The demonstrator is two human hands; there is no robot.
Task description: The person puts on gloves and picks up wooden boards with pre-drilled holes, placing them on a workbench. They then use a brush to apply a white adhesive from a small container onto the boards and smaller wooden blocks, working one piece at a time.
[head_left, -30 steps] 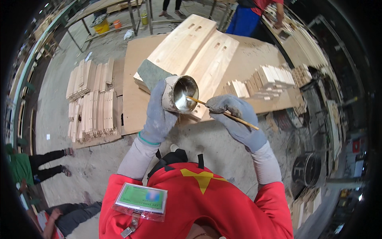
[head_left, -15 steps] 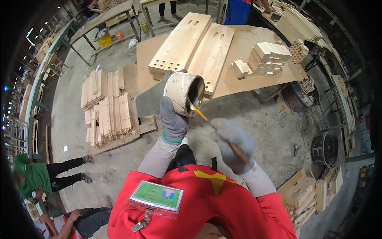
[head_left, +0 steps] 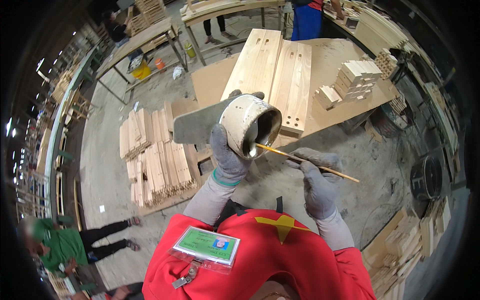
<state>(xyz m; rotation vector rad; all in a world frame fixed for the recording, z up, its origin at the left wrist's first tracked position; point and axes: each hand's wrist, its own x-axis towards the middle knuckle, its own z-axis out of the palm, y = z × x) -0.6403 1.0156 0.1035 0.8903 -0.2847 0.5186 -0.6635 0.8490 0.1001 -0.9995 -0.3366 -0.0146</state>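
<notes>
My gloved left hand (head_left: pixel 228 155) grips a round, stained white pot (head_left: pixel 239 116), tilted with its mouth toward the right. White paste or liquid shows inside. From behind the pot a flat grey blade-like plate (head_left: pixel 197 124) sticks out leftward; how it is held is hidden. A thin yellowish wooden stick (head_left: pixel 276 150) is pinched in my gloved right hand (head_left: pixel 320 182). Its far end reaches into the pot's mouth, and its other end pokes out past my fingers. Just beyond the pot lie wide wooden boards (head_left: pixel 254 65) with slots and round holes.
A brown sheet-topped table (head_left: pixel 330 112) carries the boards and stacked wooden blocks (head_left: pixel 356 77). Bundled slats (head_left: pixel 162 167) lie stacked at the left. Black drums (head_left: pixel 426 178) stand at the right. A person in green (head_left: pixel 67 246) is at the lower left; others are at the far side.
The whole view has shifted, so the surroundings sit further right and lower. My right hand has swung the stick to a flatter slant, its tip still in the pot. The left hand keeps its hold.
</notes>
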